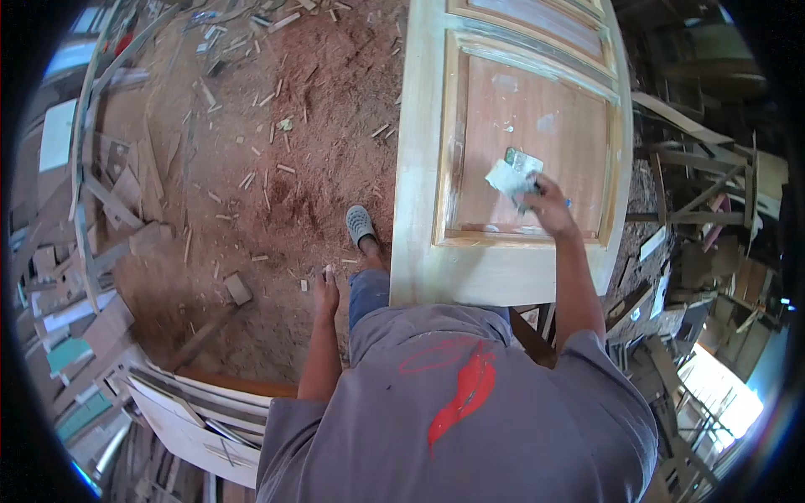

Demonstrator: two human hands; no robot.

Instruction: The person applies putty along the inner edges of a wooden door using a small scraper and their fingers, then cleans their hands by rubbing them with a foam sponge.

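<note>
My right hand [549,208] is closed on a flat, white-smeared scraper [511,181] over the lower panel of a wooden door [432,142]. Just beyond it, and partly overlapped by it, is a green and whitish flat piece [527,161]. White patches of filler [547,124] mark the panel, and more white shows along its moulding. My left hand [326,293] hangs low at my left side, away from the door, its fingers slightly apart and whitish at the tips.
Sawdust and wood offcuts [285,168] litter the floor on the left. A wooden mallet-like block on a bar [237,288] lies near my left side. Stacked boards [189,432] stand at lower left. Timber frames [700,189] and scrap crowd the right.
</note>
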